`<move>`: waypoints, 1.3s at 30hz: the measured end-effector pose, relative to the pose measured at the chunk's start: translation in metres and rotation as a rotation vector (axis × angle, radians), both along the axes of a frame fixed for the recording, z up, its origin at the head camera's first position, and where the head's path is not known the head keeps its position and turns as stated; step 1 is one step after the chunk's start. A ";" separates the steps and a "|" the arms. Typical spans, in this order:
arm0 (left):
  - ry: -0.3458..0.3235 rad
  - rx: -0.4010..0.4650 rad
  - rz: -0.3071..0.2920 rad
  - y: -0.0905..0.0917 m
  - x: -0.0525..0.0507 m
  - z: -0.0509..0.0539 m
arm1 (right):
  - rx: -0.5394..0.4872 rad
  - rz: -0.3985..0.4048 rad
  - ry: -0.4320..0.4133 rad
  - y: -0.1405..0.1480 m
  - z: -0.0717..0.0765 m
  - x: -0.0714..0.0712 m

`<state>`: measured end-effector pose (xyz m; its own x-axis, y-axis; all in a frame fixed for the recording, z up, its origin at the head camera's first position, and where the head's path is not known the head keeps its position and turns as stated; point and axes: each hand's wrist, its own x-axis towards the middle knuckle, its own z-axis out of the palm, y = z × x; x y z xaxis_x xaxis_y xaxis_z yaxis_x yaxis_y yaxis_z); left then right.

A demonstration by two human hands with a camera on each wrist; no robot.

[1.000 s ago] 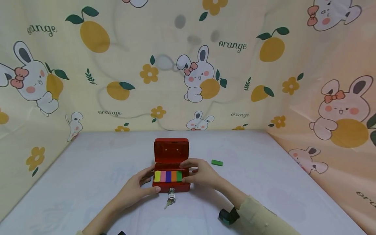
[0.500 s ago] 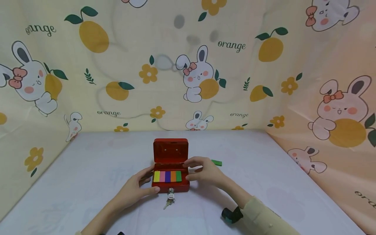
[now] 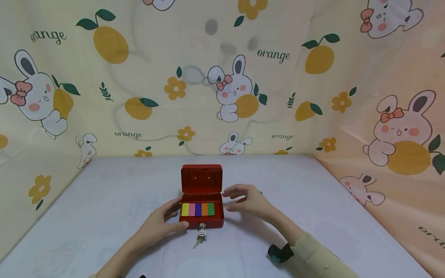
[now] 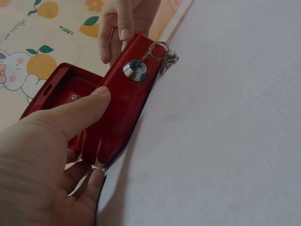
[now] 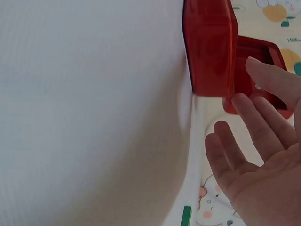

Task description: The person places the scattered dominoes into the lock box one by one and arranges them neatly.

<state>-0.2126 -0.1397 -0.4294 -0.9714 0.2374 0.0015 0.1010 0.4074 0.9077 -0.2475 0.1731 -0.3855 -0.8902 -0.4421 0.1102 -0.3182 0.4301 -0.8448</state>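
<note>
A red metal cash box (image 3: 201, 224) stands on the white table with its lid (image 3: 201, 178) raised. Inside lies a row of coloured blocks (image 3: 198, 209): yellow, pink, purple, orange and green. My left hand (image 3: 158, 223) grips the box's left side, thumb on the front corner and fingers round the side, as the left wrist view confirms. Just off the box's right side hovers my right hand (image 3: 252, 202), fingers spread and loosely bent, holding nothing. Keys (image 3: 200, 240) hang from the front lock (image 4: 135, 70).
A loose green block (image 5: 186, 216) lies on the table to the right of the box; in the head view my right hand mostly covers it. Behind the table and along its sides hangs a cloth (image 3: 222, 77) printed with rabbits and oranges.
My right hand has drawn away from the box to the right, and now covers most of the loose green block. The left hand and the box have stayed put.
</note>
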 end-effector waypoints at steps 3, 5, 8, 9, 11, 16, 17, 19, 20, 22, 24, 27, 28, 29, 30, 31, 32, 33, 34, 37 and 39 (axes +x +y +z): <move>0.004 0.002 -0.003 0.000 0.000 0.001 | 0.000 -0.012 0.004 0.006 -0.002 -0.004; 0.007 0.002 -0.004 0.000 0.000 0.001 | -0.008 -0.027 0.007 0.011 -0.004 -0.008; 0.008 0.002 -0.004 0.000 0.000 0.001 | -0.034 -0.053 0.007 0.019 -0.005 -0.014; 0.008 0.001 -0.003 0.000 0.000 0.001 | -0.043 -0.061 0.004 0.022 -0.005 -0.015; 0.009 -0.001 -0.002 0.000 0.000 0.000 | -0.053 -0.073 -0.005 0.028 -0.002 -0.017; 0.016 -0.009 -0.001 0.000 -0.001 -0.001 | -0.077 -0.115 -0.024 0.048 0.007 -0.024; 0.016 -0.008 -0.003 0.000 -0.001 -0.001 | -0.079 -0.131 -0.025 0.053 0.007 -0.027; 0.019 -0.006 -0.008 0.000 -0.001 -0.001 | -0.081 -0.163 -0.031 0.065 0.007 -0.035; 0.021 -0.008 -0.008 0.000 -0.001 -0.002 | -0.078 -0.177 -0.033 0.070 0.006 -0.039; 0.017 -0.003 -0.009 0.000 -0.001 -0.002 | -0.078 -0.194 -0.050 0.081 0.004 -0.047; 0.017 -0.002 -0.008 0.000 -0.001 -0.002 | -0.083 -0.187 -0.076 0.090 0.004 -0.054; 0.014 0.001 -0.005 -0.001 -0.001 -0.001 | -0.110 -0.157 -0.124 0.103 0.003 -0.060; 0.014 0.001 -0.004 -0.001 -0.001 -0.001 | -0.118 -0.144 -0.142 0.106 0.005 -0.060; 0.012 0.000 -0.004 -0.001 -0.001 -0.002 | -0.122 -0.137 -0.157 0.109 0.003 -0.062; 0.013 -0.001 -0.004 -0.001 -0.001 -0.002 | -0.128 -0.126 -0.172 0.112 0.001 -0.063; 0.014 -0.002 -0.003 -0.001 -0.001 -0.002 | -0.127 -0.115 -0.182 0.114 -0.001 -0.064; 0.016 -0.004 -0.003 -0.001 -0.001 -0.002 | -0.128 -0.103 -0.194 0.116 -0.003 -0.065; 0.015 -0.004 -0.004 -0.002 -0.001 -0.002 | -0.130 -0.093 -0.206 0.117 -0.005 -0.066; 0.016 -0.005 -0.005 -0.002 -0.001 -0.002 | -0.131 -0.084 -0.220 0.118 -0.007 -0.067; 0.017 -0.004 -0.008 -0.001 -0.001 -0.002 | -0.131 -0.054 -0.248 0.120 -0.011 -0.070; 0.013 -0.005 -0.007 -0.001 -0.001 -0.001 | -0.133 -0.032 -0.265 0.119 -0.013 -0.072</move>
<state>-0.2133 -0.1405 -0.4308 -0.9695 0.2447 0.0134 0.1162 0.4107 0.9043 -0.3198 0.2920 -0.3981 -0.9090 -0.4104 -0.0724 -0.0674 0.3163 -0.9463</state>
